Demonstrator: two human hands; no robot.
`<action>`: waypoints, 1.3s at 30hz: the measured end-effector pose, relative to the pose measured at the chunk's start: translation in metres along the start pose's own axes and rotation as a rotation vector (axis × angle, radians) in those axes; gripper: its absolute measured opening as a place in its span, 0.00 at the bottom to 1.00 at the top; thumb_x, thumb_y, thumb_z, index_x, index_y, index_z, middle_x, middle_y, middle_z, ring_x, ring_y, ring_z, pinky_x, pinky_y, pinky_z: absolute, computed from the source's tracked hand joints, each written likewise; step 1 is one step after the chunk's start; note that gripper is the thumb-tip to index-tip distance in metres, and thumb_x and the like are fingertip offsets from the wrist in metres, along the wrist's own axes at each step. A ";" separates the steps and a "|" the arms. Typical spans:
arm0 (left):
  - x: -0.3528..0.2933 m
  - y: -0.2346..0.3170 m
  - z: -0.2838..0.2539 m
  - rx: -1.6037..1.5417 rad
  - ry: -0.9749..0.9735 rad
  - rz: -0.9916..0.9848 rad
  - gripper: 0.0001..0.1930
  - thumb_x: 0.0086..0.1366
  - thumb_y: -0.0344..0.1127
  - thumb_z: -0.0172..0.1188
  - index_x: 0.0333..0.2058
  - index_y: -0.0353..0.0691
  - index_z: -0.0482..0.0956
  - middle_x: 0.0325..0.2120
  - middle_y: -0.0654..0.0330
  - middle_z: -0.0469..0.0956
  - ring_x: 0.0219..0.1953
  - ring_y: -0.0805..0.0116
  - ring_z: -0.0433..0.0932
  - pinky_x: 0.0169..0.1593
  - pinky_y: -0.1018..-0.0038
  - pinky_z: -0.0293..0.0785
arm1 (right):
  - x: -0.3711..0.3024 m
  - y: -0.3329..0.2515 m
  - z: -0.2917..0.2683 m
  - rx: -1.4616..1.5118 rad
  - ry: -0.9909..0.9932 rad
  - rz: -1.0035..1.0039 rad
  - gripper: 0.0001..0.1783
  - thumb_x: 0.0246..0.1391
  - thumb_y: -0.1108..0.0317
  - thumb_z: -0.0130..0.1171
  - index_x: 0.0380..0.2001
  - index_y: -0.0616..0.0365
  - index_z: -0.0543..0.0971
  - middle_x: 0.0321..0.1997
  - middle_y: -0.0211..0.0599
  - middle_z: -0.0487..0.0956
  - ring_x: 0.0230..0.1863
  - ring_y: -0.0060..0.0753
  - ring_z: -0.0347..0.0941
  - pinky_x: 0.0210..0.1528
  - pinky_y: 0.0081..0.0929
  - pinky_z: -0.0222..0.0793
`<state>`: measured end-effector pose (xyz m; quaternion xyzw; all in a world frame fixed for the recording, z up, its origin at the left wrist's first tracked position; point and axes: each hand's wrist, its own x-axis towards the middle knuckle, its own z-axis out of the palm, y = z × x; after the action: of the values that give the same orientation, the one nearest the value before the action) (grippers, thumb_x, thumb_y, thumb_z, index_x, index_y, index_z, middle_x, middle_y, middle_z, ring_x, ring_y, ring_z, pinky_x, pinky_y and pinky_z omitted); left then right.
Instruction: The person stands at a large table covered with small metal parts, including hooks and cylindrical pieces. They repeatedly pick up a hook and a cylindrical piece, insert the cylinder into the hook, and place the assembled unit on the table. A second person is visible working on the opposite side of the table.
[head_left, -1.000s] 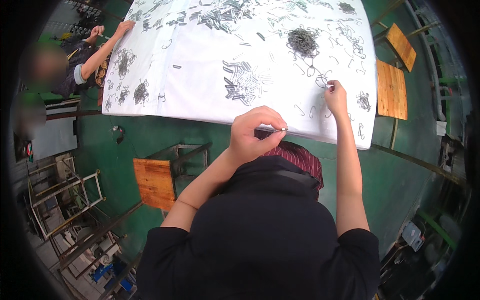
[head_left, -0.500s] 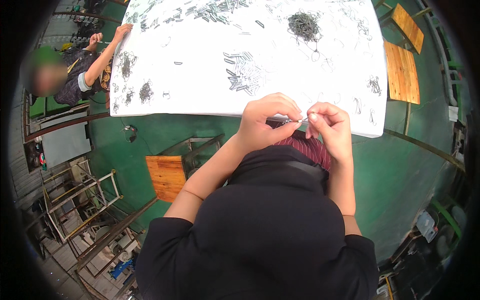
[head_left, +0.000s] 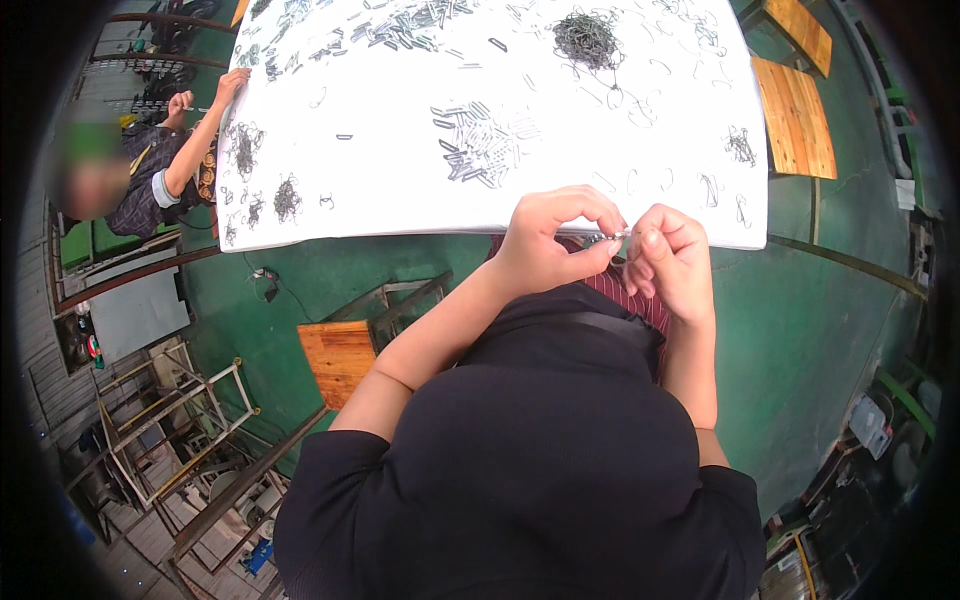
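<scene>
My left hand (head_left: pixel 548 236) is closed in a pinch, thumb against fingers, on a small dark, partly shiny piece (head_left: pixel 596 240). It is too small to name. Fingertip to fingertip with it, my right hand (head_left: pixel 676 256) is also pinched at the piece's end; whatever thin thing it grips is mostly covered by the fingers. Both hands are just off the near edge of the white table (head_left: pixel 385 200). Beyond them on the tabletop lies a loose spread of small, narrow dark and clear pieces (head_left: pixel 470 145).
Farther back sits a tangled heap of dark loops (head_left: pixel 587 42), with more slim pieces (head_left: pixel 405 25) beside it. Smaller tangles (head_left: pixel 287 199) lie at the left. A co-worker's arm (head_left: pixel 195 145) reaches the table's left edge. Wooden stools (head_left: pixel 338 352) stand around the table (head_left: pixel 795 118).
Both my hands have shifted slightly right in the picture, still pinched together. The table and its contents appear a little farther left as the view moved. The co-worker's hand stays at the table edge.
</scene>
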<state>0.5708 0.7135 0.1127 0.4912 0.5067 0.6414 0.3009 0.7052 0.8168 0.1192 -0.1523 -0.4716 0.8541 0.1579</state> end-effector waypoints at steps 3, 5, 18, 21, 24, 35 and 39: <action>0.000 0.000 0.000 -0.010 -0.007 0.009 0.06 0.44 0.17 0.56 0.24 0.31 0.72 0.25 0.53 0.75 0.31 0.65 0.75 0.37 0.73 0.70 | 0.001 0.000 0.002 0.108 0.105 -0.051 0.13 0.56 0.66 0.48 0.20 0.61 0.67 0.10 0.26 0.64 0.08 0.13 0.56 0.13 0.14 0.61; -0.002 0.002 0.000 0.011 -0.016 0.014 0.06 0.44 0.17 0.56 0.23 0.32 0.73 0.24 0.54 0.75 0.31 0.65 0.75 0.37 0.74 0.71 | 0.002 0.001 0.001 0.064 0.138 -0.047 0.12 0.56 0.67 0.48 0.20 0.61 0.67 0.10 0.27 0.64 0.08 0.13 0.56 0.12 0.14 0.60; -0.010 0.003 0.006 0.263 -0.042 0.046 0.07 0.42 0.19 0.60 0.24 0.34 0.75 0.24 0.57 0.77 0.30 0.65 0.76 0.35 0.75 0.71 | -0.014 0.029 0.010 -0.579 0.478 -0.496 0.09 0.45 0.79 0.56 0.17 0.61 0.68 0.13 0.28 0.70 0.14 0.14 0.63 0.17 0.12 0.57; -0.013 -0.007 0.008 0.260 0.036 0.088 0.09 0.43 0.23 0.61 0.27 0.36 0.74 0.28 0.55 0.75 0.34 0.62 0.73 0.39 0.72 0.69 | -0.015 0.026 0.009 -0.766 0.447 -0.696 0.08 0.40 0.81 0.58 0.17 0.61 0.68 0.13 0.35 0.71 0.14 0.24 0.67 0.18 0.18 0.62; -0.013 -0.025 -0.004 0.300 0.172 0.065 0.14 0.42 0.26 0.63 0.30 0.36 0.73 0.33 0.51 0.73 0.40 0.56 0.70 0.45 0.68 0.65 | -0.016 0.016 0.012 -0.891 0.373 -0.789 0.09 0.36 0.81 0.58 0.17 0.61 0.68 0.13 0.38 0.70 0.14 0.32 0.68 0.17 0.23 0.64; -0.003 -0.144 -0.071 1.060 0.207 -0.225 0.07 0.45 0.31 0.61 0.23 0.36 0.76 0.23 0.55 0.74 0.31 0.57 0.72 0.38 0.67 0.68 | -0.004 0.001 0.015 -0.863 0.229 -0.655 0.08 0.38 0.76 0.62 0.15 0.59 0.72 0.14 0.35 0.72 0.11 0.27 0.65 0.15 0.20 0.57; 0.008 -0.143 -0.071 0.959 0.135 -0.445 0.07 0.44 0.31 0.61 0.23 0.35 0.77 0.23 0.55 0.75 0.24 0.60 0.74 0.30 0.68 0.70 | -0.004 0.000 0.019 -0.831 0.227 -0.615 0.07 0.39 0.75 0.61 0.16 0.61 0.72 0.14 0.35 0.72 0.12 0.26 0.66 0.15 0.19 0.59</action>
<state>0.4852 0.7395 -0.0202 0.4119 0.8533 0.2885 0.1379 0.7010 0.8012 0.1292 -0.1481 -0.7734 0.4875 0.3772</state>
